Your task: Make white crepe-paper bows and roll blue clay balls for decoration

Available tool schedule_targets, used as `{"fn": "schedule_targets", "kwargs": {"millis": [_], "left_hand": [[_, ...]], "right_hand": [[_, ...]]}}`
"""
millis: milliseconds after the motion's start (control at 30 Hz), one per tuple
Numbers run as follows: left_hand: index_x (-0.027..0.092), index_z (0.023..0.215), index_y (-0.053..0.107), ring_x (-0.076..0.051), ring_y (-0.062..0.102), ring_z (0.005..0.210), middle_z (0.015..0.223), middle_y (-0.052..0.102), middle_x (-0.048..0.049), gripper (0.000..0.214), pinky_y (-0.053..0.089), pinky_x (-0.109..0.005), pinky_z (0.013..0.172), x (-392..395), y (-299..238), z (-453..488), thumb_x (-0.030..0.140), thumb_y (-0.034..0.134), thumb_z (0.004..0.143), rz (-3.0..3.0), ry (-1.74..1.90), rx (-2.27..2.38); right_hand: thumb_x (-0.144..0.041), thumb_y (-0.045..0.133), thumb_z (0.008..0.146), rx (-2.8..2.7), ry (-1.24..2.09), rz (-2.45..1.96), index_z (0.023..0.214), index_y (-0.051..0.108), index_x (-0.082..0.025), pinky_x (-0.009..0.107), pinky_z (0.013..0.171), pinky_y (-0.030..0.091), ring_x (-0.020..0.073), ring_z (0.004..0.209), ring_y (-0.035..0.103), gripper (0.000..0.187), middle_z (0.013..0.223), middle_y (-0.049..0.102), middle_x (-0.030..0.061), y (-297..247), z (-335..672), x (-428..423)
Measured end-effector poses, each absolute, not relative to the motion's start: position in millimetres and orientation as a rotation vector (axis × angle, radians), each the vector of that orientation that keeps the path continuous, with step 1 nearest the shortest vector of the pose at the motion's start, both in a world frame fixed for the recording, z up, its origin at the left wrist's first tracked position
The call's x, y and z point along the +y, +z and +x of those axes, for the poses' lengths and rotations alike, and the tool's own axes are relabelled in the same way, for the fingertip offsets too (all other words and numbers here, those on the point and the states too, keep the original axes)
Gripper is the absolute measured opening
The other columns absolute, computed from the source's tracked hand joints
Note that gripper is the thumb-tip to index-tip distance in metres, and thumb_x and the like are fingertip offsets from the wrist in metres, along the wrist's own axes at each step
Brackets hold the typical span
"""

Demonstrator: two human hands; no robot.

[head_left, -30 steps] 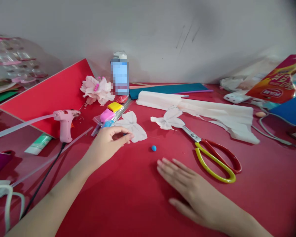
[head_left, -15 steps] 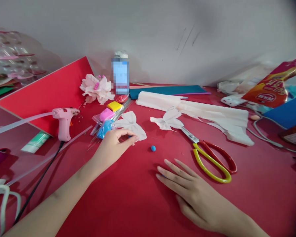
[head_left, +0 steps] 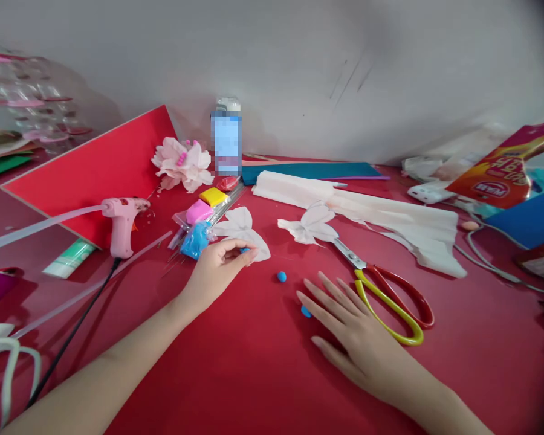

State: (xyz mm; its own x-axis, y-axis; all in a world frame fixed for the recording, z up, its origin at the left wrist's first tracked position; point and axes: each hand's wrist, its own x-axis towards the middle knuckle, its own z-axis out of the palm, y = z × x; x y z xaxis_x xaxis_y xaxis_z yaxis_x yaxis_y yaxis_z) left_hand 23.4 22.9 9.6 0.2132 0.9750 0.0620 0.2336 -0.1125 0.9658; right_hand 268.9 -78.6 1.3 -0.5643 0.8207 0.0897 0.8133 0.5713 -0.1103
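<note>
Between the thumb and fingers of my left hand (head_left: 229,260) is a small piece of blue clay (head_left: 245,249), partly hidden. Just behind that hand lie a white paper petal shape (head_left: 241,222) and a bag of blue clay (head_left: 196,240). My right hand (head_left: 353,335) is spread palm down over the red table, fingers apart. A blue clay piece (head_left: 306,311) shows beside its fingertips, partly covered. Between both hands rests a small blue clay ball (head_left: 281,277). Scissors (head_left: 381,290) with red and yellow handles lie beyond my right hand, their blades by a second white petal shape (head_left: 309,225).
On the left stand a pink glue gun (head_left: 121,223) with its cord and a red board (head_left: 95,175). A pale pink paper flower (head_left: 184,163) and a phone (head_left: 227,142) are at the back. White crepe paper (head_left: 390,214) stretches across the back right, near a snack bag (head_left: 503,163).
My right hand has shifted slightly up and right, uncovering the blue clay piece by its fingertips. My left hand stays nearly in place, still pinching blue clay. The view has tilted a little.
</note>
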Motion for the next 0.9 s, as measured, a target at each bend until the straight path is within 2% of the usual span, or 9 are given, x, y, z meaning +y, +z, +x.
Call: {"fn": "schedule_targets", "kwargs": {"millis": [100, 167, 233, 333, 500, 633, 733, 900], "left_hand": [[0.019, 0.084, 0.067, -0.014, 0.064, 0.074, 0.077, 0.068, -0.0002, 0.016, 0.052, -0.024, 0.072, 23, 8, 24, 0.033, 0.062, 0.080, 1.564, 0.985, 1.176], [0.019, 0.082, 0.067, -0.014, 0.063, 0.074, 0.076, 0.068, -0.0002, 0.015, 0.052, -0.023, 0.072, 23, 9, 25, 0.033, 0.061, 0.081, 1.588, 0.970, 1.163], [0.019, 0.081, 0.067, -0.013, 0.063, 0.073, 0.076, 0.068, -0.0004, 0.014, 0.052, -0.023, 0.071, 22, 10, 26, 0.032, 0.060, 0.081, 1.593, 0.961, 1.162], [0.019, 0.081, 0.066, -0.013, 0.063, 0.072, 0.077, 0.068, -0.0007, 0.015, 0.053, -0.023, 0.070, 21, 11, 27, 0.031, 0.059, 0.081, 1.587, 0.963, 1.164], [0.020, 0.081, 0.067, -0.015, 0.063, 0.074, 0.079, 0.069, -0.0007, 0.013, 0.052, -0.025, 0.070, 14, 14, 26, 0.031, 0.060, 0.080, 1.709, 0.886, 1.101], [0.021, 0.079, 0.067, -0.016, 0.063, 0.079, 0.083, 0.069, -0.0009, 0.013, 0.051, -0.026, 0.071, 8, 21, 24, 0.030, 0.059, 0.082, 1.838, 0.886, 1.079], [0.021, 0.079, 0.065, -0.015, 0.062, 0.077, 0.081, 0.068, -0.0008, 0.011, 0.051, -0.024, 0.070, 9, 25, 21, 0.030, 0.059, 0.082, 1.805, 0.976, 1.128], [0.020, 0.080, 0.064, -0.012, 0.060, 0.074, 0.079, 0.065, 0.0003, 0.010, 0.050, -0.021, 0.068, 14, 24, 17, 0.029, 0.060, 0.081, 1.735, 1.058, 1.185]], "right_hand": [[-0.028, 0.046, 0.090, -2.502, 0.147, -1.465, 0.135, 0.044, -0.027, 0.056, 0.102, 0.039, 0.0282, 0.133, 0.037, 0.045, 0.140, 0.046, 0.0066, -5, 278, -82], [-0.027, 0.048, 0.090, -2.345, 0.182, -1.503, 0.121, 0.057, -0.026, 0.052, 0.099, 0.044, 0.0261, 0.125, 0.047, 0.032, 0.130, 0.054, 0.0084, -8, 281, -83], [-0.028, 0.052, 0.088, -2.235, 0.200, -1.504, 0.107, 0.064, -0.026, 0.050, 0.096, 0.047, 0.0253, 0.116, 0.053, 0.022, 0.121, 0.059, 0.0087, -10, 280, -82], [-0.029, 0.060, 0.084, -2.158, 0.230, -1.457, 0.098, 0.066, -0.025, 0.045, 0.090, 0.051, 0.0242, 0.106, 0.058, 0.016, 0.112, 0.062, 0.0084, -8, 272, -78], [-0.025, 0.059, 0.085, -2.021, 0.307, -1.330, 0.093, 0.064, -0.022, 0.029, 0.072, 0.056, 0.0177, 0.082, 0.066, 0.010, 0.089, 0.069, 0.0048, -4, 252, -68], [-0.029, 0.061, 0.085, -2.069, 0.250, -1.193, 0.091, 0.064, -0.020, 0.023, 0.059, 0.054, 0.0130, 0.061, 0.063, 0.012, 0.075, 0.067, 0.0029, -6, 247, -54], [-0.029, 0.058, 0.087, -2.177, 0.185, -1.153, 0.093, 0.067, -0.019, 0.026, 0.066, 0.055, 0.0151, 0.070, 0.064, 0.015, 0.082, 0.066, 0.0058, -7, 251, -47], [-0.029, 0.058, 0.087, -2.271, 0.303, -1.280, 0.116, 0.062, -0.022, 0.028, 0.076, 0.056, 0.0183, 0.090, 0.064, 0.030, 0.103, 0.062, 0.0095, -1, 259, -50]]}}
